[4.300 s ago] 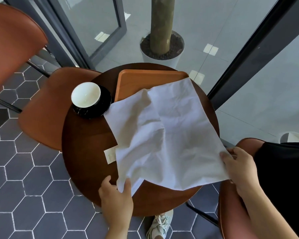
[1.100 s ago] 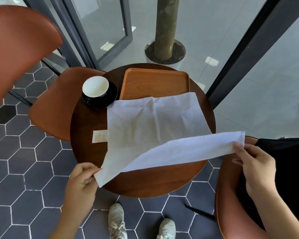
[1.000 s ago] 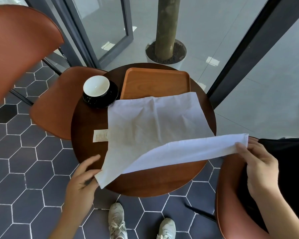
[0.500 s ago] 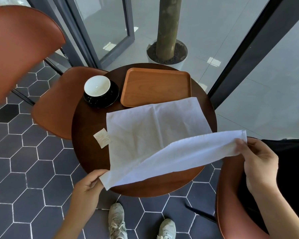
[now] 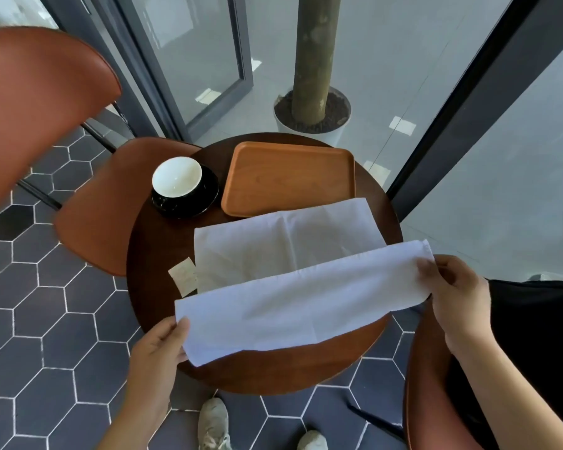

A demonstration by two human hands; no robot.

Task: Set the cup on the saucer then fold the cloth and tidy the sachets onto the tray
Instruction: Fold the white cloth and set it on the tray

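While I stand over the round dark wooden table (image 5: 163,287), it fills the middle of my view, with an orange-brown chair (image 5: 111,203) pushed against its far left edge. Across the table lies the white cloth (image 5: 273,254), its far half flat on the wood and its far edge just overlapping the near rim of the tray. The near half is lifted and turned back toward me as a long band stretched between my hands. Behind it sits the wooden tray (image 5: 290,177), rectangular with rounded corners, nothing resting on its bare inside. To its left the black saucer (image 5: 205,199) carries the white cup (image 5: 177,177), which stands upright in it. My right hand (image 5: 455,293) is pinched closed on the cloth's right end, thumb on top. My left hand (image 5: 156,349) is pinched closed on the left corner, at the table's near edge. One pale sachet (image 5: 183,277) lies flat on the wood, tilted, touching the cloth's left edge, partly tucked beneath it.
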